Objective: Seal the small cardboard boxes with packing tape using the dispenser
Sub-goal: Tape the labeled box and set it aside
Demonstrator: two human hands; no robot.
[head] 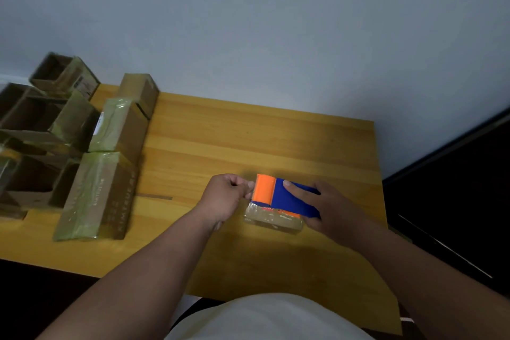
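Observation:
A blue and orange tape dispenser (278, 196) holding a roll of brownish tape (271, 219) lies on the wooden table (248, 132) right of centre. My right hand (328, 208) grips the dispenser's blue body, with the index finger laid along its top. At the orange front end, my left hand (225, 197) has its fingers curled and pinches the tape end. Small cardboard boxes stand at the left: a taped one (99, 196) lies nearest, with another taped one (118, 130) behind it.
Open-topped boxes (36, 119) are stacked at the far left, one (64, 76) against the pale wall. A closed box (142, 92) stands at the back. A strip of brown tape (156, 196) lies on the table. A dark cabinet (455, 201) borders the table's right edge.

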